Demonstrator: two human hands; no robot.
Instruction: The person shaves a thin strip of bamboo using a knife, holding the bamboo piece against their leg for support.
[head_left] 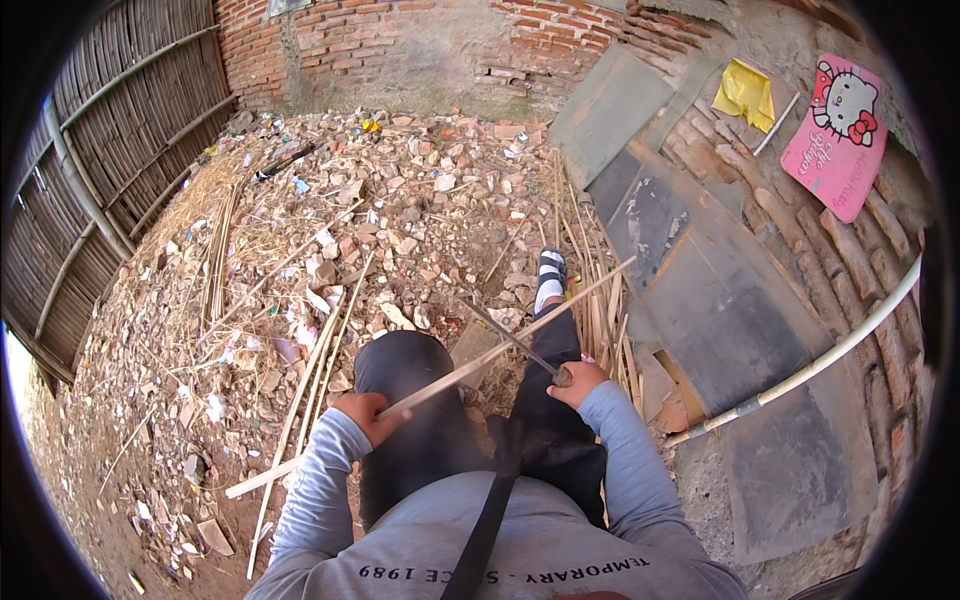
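Observation:
A long pale bamboo strip [470, 368] slants across my lap, its low end past my left knee and its far end up near my right foot. My left hand [370, 415] is closed around it beside my left knee. In my right hand [582, 384], over the right thigh, is a knife [520, 346] with a narrow dark blade, gripped by its handle. The blade points up and to the left and crosses the strip; whether the edge touches it, I cannot tell.
Several loose strips [318, 375] lie left of my knee, and a bundle of strips [600, 270] lies by my right foot. Rubble [420, 190] covers the ground up to a brick wall [370, 50]. Dark panels [720, 290], a white pole [800, 375] and a pink board [838, 135] are at right.

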